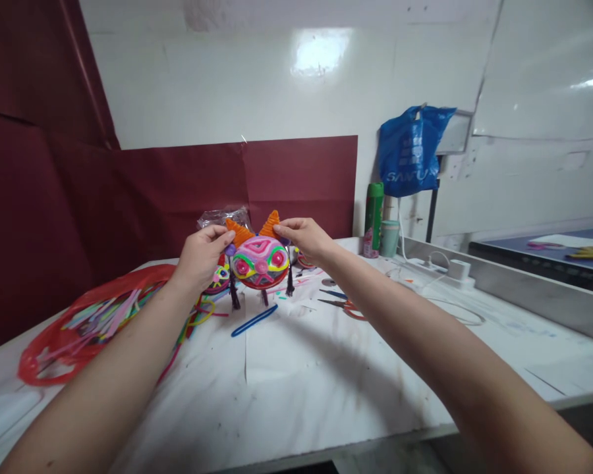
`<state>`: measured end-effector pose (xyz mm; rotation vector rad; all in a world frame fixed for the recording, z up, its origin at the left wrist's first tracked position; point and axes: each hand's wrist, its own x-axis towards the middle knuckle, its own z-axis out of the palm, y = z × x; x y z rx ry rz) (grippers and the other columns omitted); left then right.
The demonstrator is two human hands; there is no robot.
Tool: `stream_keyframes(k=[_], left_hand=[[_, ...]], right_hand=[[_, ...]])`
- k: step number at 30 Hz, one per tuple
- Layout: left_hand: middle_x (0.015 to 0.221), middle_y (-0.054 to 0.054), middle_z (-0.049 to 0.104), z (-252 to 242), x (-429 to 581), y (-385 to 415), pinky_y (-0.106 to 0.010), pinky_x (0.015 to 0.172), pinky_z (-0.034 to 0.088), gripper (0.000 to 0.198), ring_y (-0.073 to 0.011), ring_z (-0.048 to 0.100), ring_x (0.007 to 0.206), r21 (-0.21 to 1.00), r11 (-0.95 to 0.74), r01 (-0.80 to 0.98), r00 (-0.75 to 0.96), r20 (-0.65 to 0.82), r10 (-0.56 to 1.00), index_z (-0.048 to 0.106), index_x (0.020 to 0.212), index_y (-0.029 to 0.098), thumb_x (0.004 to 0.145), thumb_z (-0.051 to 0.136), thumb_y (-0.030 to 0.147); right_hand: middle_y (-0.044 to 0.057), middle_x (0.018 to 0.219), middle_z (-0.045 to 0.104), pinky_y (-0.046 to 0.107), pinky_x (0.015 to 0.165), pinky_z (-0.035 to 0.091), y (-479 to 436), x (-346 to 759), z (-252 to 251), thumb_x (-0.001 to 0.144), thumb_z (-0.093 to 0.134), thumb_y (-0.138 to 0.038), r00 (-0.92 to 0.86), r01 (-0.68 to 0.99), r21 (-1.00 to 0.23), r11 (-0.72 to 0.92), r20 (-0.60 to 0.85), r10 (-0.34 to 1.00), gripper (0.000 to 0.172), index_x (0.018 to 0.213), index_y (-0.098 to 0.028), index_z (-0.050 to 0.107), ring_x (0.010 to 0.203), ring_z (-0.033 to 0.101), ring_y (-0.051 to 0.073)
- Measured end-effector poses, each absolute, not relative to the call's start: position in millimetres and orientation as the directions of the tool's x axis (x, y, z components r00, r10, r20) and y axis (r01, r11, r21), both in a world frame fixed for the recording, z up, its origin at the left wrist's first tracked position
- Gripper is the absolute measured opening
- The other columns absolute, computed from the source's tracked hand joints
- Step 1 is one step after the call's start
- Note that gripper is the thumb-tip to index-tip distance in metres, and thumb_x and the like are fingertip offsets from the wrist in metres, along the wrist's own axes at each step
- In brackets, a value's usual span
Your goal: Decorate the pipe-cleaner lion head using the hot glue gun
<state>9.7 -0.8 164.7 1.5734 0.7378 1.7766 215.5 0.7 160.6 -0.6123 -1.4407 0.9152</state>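
A colourful mask-like craft (261,263) with orange ears, round pink eyes and dark tassels hangs upright above the table. My left hand (205,250) is closed on its left side, by the orange ear and a purple pompom. My right hand (306,236) pinches the other orange ear from the right. Behind my left hand, a second small colourful face (219,280) shows in part. Below the craft lies a bent blue pipe cleaner (254,320). Scissors with orange handles (353,309) rest beside my right forearm, which partly hides them.
On the left, a red plastic bag (34,362) holds many coloured pipe cleaners (111,313). A green bottle (373,214) and a pale green cup (389,238) stand at the back right, below a blue bag (412,151). A white power strip (427,266) with cables lies nearby.
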Motion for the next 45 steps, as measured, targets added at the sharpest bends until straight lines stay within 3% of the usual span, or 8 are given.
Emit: stream_keyframes(k=[18, 21, 24, 26, 29, 34, 39, 45], left_hand=[[0.061, 0.005, 0.056, 146.5, 7.2, -12.8, -0.022, 0.055, 0.039, 0.023, -0.0093, 0.048, 0.056, 0.760, -0.623, -0.184, -0.143, 0.607, 0.782, 0.062, 0.069, 0.018, 0.056, 0.077, 0.030], [0.064, 0.005, 0.057, 140.6, 12.4, -19.6, -0.023, 0.059, 0.041, 0.022, -0.0101, 0.049, 0.059, 0.741, -0.650, -0.168, -0.239, 0.609, 0.756, 0.061, 0.071, 0.018, 0.061, 0.073, 0.033], [0.066, 0.005, 0.057, 137.1, 15.1, -24.1, -0.023, 0.062, 0.043, 0.023, -0.0105, 0.051, 0.061, 0.724, -0.673, -0.155, -0.313, 0.610, 0.728, 0.059, 0.074, 0.019, 0.063, 0.072, 0.035], [0.064, 0.006, 0.054, 136.1, 16.3, -25.4, -0.023, 0.061, 0.043, 0.023, -0.0102, 0.050, 0.059, 0.716, -0.678, -0.167, -0.345, 0.602, 0.721, 0.058, 0.074, 0.019, 0.064, 0.071, 0.036], [0.064, 0.006, 0.055, 135.3, 19.3, -25.1, -0.023, 0.060, 0.043, 0.024, -0.0106, 0.051, 0.059, 0.716, -0.671, -0.193, -0.341, 0.592, 0.730, 0.057, 0.074, 0.020, 0.065, 0.071, 0.036], [0.066, 0.005, 0.057, 138.9, 22.7, -23.6, -0.025, 0.064, 0.046, 0.032, -0.0110, 0.054, 0.061, 0.716, -0.644, -0.270, -0.227, 0.603, 0.765, 0.058, 0.074, 0.019, 0.062, 0.078, 0.041], [0.097, -0.004, 0.067, 141.3, 8.0, -18.5, -0.027, 0.077, 0.047, 0.051, -0.0157, 0.062, 0.087, 0.708, -0.630, -0.320, -0.127, 0.627, 0.769, 0.062, 0.097, 0.021, 0.063, 0.080, 0.054], [0.083, -0.002, 0.066, 94.8, -15.6, 5.0, -0.026, 0.071, 0.045, 0.059, -0.0150, 0.061, 0.079, 0.864, -0.450, -0.225, -0.210, 0.408, 0.889, 0.064, 0.088, 0.017, 0.045, 0.088, 0.049]], right_hand=[[-0.003, 0.058, 0.064, 0.027, 0.059, 0.042, -15.7, 203.4, 147.3, 0.061, 0.080, -0.043, -0.160, -0.156, -0.839, 0.521, 0.542, 0.825, 0.027, 0.064, -0.017, 0.072, 0.056, 0.052, 0.011], [0.000, 0.077, 0.071, 0.028, 0.069, 0.047, -18.5, 201.3, 139.7, 0.063, 0.082, -0.043, -0.175, -0.191, -0.820, 0.540, 0.569, 0.803, 0.032, 0.083, -0.020, 0.073, 0.071, 0.061, 0.014], [0.004, 0.112, 0.070, 0.031, 0.088, 0.049, -22.4, 198.4, 123.2, 0.060, 0.086, -0.043, -0.273, -0.284, -0.800, 0.528, 0.596, 0.755, 0.056, 0.109, -0.025, 0.066, 0.102, 0.063, 0.020], [0.006, 0.119, 0.067, 0.035, 0.094, 0.049, -25.2, 195.4, 110.0, 0.057, 0.088, -0.043, -0.383, -0.311, -0.829, 0.465, 0.557, 0.737, 0.067, 0.116, -0.025, 0.061, 0.109, 0.062, 0.023], [0.006, 0.114, 0.069, 0.038, 0.096, 0.049, -28.0, 189.3, 94.8, 0.054, 0.090, -0.042, -0.416, -0.327, -0.852, 0.409, 0.519, 0.747, 0.073, 0.116, -0.025, 0.057, 0.107, 0.064, 0.024], [0.003, 0.104, 0.072, 0.038, 0.091, 0.053, -23.7, 185.1, 89.1, 0.052, 0.092, -0.034, -0.277, -0.308, -0.855, 0.416, 0.499, 0.821, 0.067, 0.109, -0.024, 0.058, 0.099, 0.068, 0.024], [0.002, 0.103, 0.074, 0.038, 0.092, 0.052, -13.5, 197.6, 100.6, 0.056, 0.089, -0.033, -0.231, -0.345, -0.820, 0.456, 0.545, 0.806, 0.058, 0.107, -0.025, 0.061, 0.098, 0.068, 0.023], [0.001, 0.097, 0.073, 0.037, 0.090, 0.052, -10.1, 220.5, 131.3, 0.055, 0.091, -0.032, -0.169, -0.356, -0.786, 0.506, 0.586, 0.792, 0.055, 0.102, -0.024, 0.064, 0.091, 0.069, 0.021]])
